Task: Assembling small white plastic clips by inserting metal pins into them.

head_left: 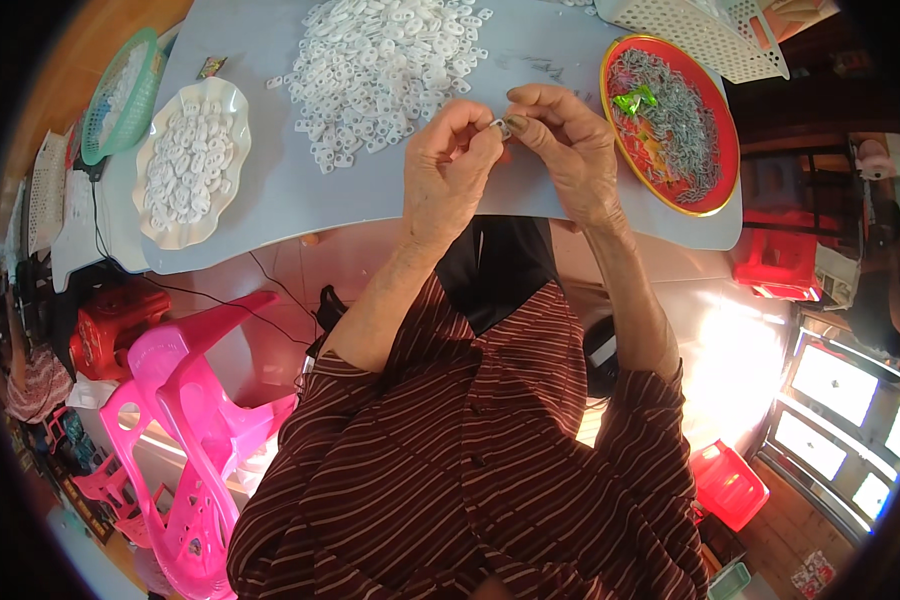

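Held small pale piece (501, 127) pinched between left hand (448, 170) and right hand (570, 155), over desk (290, 190). Probably had plenty remaining: white tab pile (390, 70) far, metal parts (685, 115) right. Couldn't confirm left scalloped dish (178, 236) as finished.

L hand (444, 165) & R hand (574, 155) pinch sm. pc (501, 128) over tbl (280, 190).

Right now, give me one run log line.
Left hand: pinching small white plastic piece | Right hand: close to it, grip unclear | Ahead: heaped white plastic pieces | Right: round red tray, grey metal pieces
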A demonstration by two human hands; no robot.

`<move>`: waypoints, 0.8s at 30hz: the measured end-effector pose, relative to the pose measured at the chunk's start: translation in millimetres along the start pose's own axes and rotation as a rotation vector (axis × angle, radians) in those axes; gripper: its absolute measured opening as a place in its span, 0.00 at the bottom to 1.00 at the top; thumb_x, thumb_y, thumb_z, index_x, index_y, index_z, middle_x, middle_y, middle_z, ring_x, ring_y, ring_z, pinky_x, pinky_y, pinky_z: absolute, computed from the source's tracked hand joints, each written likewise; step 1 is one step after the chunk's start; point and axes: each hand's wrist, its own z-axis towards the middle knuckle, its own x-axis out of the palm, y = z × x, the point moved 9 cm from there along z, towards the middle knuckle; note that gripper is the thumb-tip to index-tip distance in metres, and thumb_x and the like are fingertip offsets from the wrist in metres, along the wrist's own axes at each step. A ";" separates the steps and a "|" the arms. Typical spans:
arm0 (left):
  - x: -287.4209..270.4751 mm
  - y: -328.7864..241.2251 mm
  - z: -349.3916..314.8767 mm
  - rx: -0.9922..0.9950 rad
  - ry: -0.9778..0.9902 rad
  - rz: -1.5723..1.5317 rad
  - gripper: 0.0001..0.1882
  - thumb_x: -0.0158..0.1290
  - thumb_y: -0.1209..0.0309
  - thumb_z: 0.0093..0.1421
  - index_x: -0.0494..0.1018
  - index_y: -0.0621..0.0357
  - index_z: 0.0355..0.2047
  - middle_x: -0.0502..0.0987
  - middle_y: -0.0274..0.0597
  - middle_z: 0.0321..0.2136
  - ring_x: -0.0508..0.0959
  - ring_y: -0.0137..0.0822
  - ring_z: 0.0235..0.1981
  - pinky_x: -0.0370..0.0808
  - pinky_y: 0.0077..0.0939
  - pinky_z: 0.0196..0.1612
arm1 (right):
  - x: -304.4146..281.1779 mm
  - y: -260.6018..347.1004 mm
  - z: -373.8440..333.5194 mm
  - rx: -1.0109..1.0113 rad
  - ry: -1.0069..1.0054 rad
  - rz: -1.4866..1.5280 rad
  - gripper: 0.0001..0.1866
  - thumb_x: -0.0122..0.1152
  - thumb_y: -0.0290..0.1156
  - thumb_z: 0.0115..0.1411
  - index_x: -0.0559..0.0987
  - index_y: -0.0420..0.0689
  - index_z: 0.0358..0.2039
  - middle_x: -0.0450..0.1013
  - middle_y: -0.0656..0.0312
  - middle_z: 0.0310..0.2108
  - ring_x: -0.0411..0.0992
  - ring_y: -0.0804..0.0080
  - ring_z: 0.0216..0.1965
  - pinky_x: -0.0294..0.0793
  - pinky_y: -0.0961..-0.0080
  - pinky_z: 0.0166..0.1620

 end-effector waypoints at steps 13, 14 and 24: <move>2.8 -6.9 -3.4 0.040 0.072 0.124 0.02 0.51 0.77 0.57 0.69 0.62 0.28 0.69 0.28 0.18 0.65 0.15 0.20 0.60 0.11 0.22 | 5.4 11.7 1.6 -0.024 0.137 -0.306 0.08 0.60 0.29 0.59 0.76 0.36 0.30 0.74 0.67 0.23 0.68 0.84 0.27 0.70 0.86 0.32; 3.6 -5.4 -4.1 0.038 0.071 0.123 0.02 0.51 0.77 0.57 0.69 0.62 0.28 0.69 0.28 0.18 0.65 0.15 0.20 0.60 0.11 0.22 | 7.0 13.1 2.2 -0.035 0.140 -0.359 0.08 0.60 0.29 0.59 0.76 0.36 0.30 0.74 0.67 0.23 0.68 0.84 0.26 0.70 0.86 0.32; -0.5 0.2 -1.6 0.039 0.048 0.126 0.02 0.50 0.78 0.56 0.68 0.62 0.27 0.67 0.26 0.17 0.61 0.15 0.18 0.58 0.12 0.20 | 2.1 10.0 5.8 0.040 0.105 -0.194 0.09 0.59 0.33 0.60 0.78 0.39 0.32 0.66 0.72 0.19 0.59 0.86 0.21 0.61 0.87 0.25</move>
